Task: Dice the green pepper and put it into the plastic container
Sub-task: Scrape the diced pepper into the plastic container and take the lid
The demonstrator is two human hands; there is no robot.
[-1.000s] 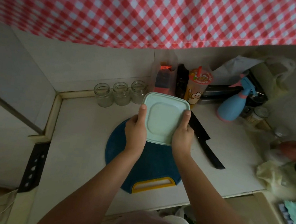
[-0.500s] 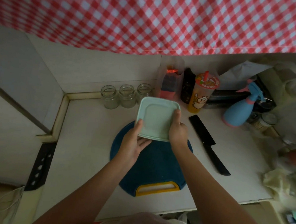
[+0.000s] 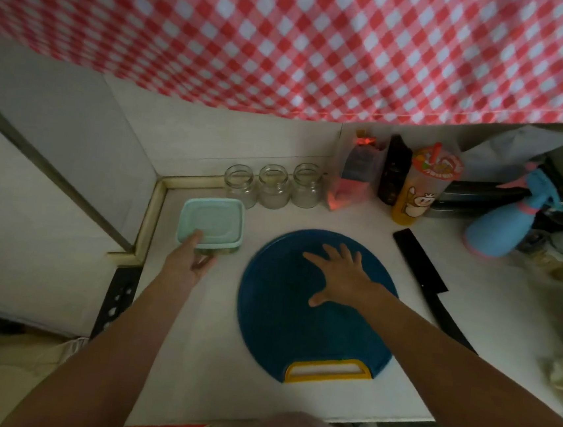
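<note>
1. Leftmost, the container sits on the counter, touching the far side of the left hand. It is roughly square, so it has no long axis. Something greenish shows faintly through its near wall; whether that is pepper cannot be told.
2. The left thumb lies on the near edge of the lid and the fingers curl at the wall below. This reads as a light pinch, though it is blurred.
3. The right hand rests flat on the board, fingers spread and holding nothing, well apart from the container.
4. The knife lies right of those fingers, off the board, with its long axis running away from the person. The right hand is nearer and would likely take it.
</note>
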